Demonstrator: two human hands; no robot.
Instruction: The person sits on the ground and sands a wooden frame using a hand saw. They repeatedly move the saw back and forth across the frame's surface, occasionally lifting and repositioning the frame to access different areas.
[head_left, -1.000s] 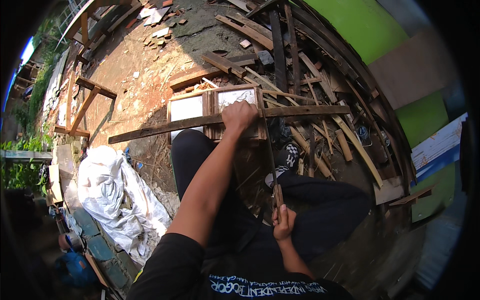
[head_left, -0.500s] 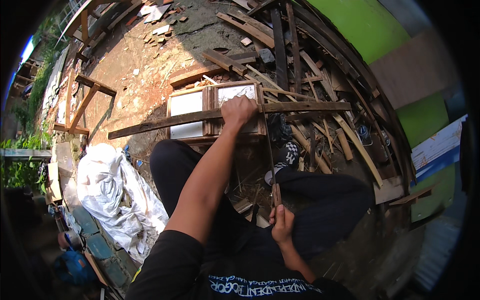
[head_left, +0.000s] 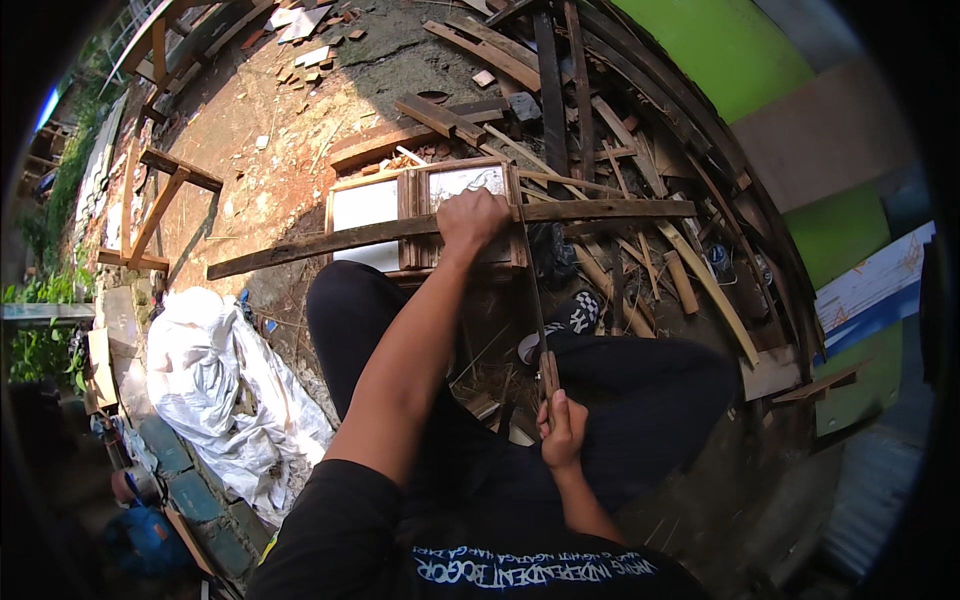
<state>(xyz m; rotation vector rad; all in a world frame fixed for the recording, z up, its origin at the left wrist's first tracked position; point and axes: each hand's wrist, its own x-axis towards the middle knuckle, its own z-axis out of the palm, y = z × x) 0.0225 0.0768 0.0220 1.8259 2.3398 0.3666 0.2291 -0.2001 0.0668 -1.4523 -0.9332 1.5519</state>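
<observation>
A long, weathered wooden strip (head_left: 310, 249) lies crosswise over a brown wooden frame with white panels (head_left: 366, 206). My left hand (head_left: 474, 222) is closed over the strip, pressing it down on the frame. In my right hand (head_left: 563, 430) is the wooden handle of a handsaw (head_left: 533, 285). The narrow blade runs away from me and meets the strip just right of my left hand, by the frame's right edge. How deep the blade sits in the wood cannot be made out.
Loose planks and offcuts (head_left: 625, 160) are heaped on the right, beside green panels (head_left: 715, 55). A crumpled white sheet (head_left: 215, 375) lies to my left. Farther left stands a small wooden trestle (head_left: 165, 215). My sock-covered foot (head_left: 575, 312) is close to the saw blade.
My right hand has pushed the saw slightly forward, toward the strip. My left hand keeps its hold on the strip. The whole view has shifted a little.
</observation>
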